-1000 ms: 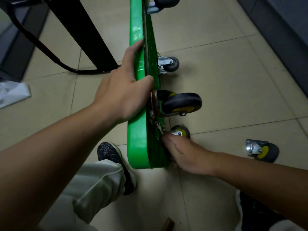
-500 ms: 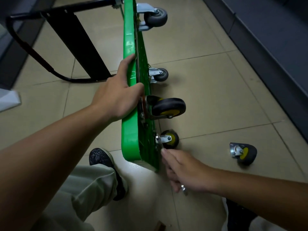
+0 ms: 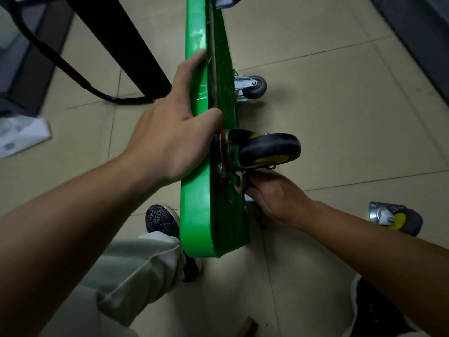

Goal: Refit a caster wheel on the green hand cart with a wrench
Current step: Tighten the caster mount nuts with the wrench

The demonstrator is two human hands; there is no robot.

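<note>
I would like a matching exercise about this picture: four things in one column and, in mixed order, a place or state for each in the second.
1. left hand
2. right hand
3. loose black caster wheel with yellow hub
4. small grey caster wheel

A. lies on the floor tiles, apart from the cart
B. grips the rim of the green plastic hand cart
C. mounted on the cart's underside, farther away
D. curled just under the large black mounted wheel

Pairs: 1-B, 2-D, 3-A, 4-C.
</note>
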